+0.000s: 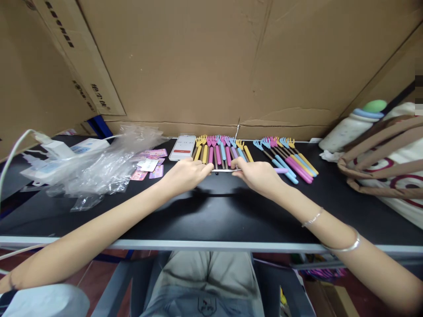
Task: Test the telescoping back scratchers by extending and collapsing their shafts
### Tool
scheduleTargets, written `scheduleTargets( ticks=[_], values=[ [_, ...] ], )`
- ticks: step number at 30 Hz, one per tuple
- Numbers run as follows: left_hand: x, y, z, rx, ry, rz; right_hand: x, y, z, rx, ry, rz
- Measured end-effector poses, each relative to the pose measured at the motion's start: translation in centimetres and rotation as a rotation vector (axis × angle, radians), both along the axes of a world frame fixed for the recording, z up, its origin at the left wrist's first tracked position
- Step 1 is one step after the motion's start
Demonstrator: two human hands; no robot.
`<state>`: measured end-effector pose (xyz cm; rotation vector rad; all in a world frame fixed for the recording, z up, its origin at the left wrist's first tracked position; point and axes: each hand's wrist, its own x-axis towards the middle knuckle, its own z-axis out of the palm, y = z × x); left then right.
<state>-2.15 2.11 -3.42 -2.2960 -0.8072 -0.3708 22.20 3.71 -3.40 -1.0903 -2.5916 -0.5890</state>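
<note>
Between my hands a thin metal rod of a back scratcher [226, 170] is stretched out level above the black table. My left hand [190, 175] is closed round its left end, hiding what is there. Fingers of my right hand [256, 172] wrap the other side, and a purple handle sticks out to the right past the palm. Just behind the hands lies a row of back scratchers [223, 152] with yellow, pink, blue and purple claw heads. Farther right, a fanned group of back scratchers [294, 165] lies with handles towards me.
A phone [183, 147] showing a timer lies left of the row. Clear plastic bags [109, 165], small printed cards [150, 165] and a power strip [87, 145] with cables are at the left. A bottle [350, 127] and a bag [390, 167] stand at the right. Cardboard [185, 61] walls the back.
</note>
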Motion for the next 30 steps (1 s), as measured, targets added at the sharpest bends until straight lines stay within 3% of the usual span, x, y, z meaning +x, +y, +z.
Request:
scheduleTargets(
  ticks=[7,11,16,23,30],
  values=[
    [1.4,-0.2,0.1,0.038,-0.012,-0.094,-2.4,-0.9,-0.6,-0.042,0.072,0.018],
    [0.9,0.0,0.6,0.053,-0.066,-0.067,-1.5,-1.0,0.4,-0.075,0.092,0.038],
    [-0.3,0.3,1.3,-0.027,-0.140,0.027,0.5,-0.5,1.5,-0.025,0.103,-0.049],
    [-1.2,0.3,1.0,-0.177,-0.226,0.115,1.3,-0.2,1.0,0.088,0.128,-0.010],
    [-1.3,-0.5,0.3,-0.255,-0.395,0.072,1.3,-0.4,0.4,0.106,0.120,0.043]
  ],
)
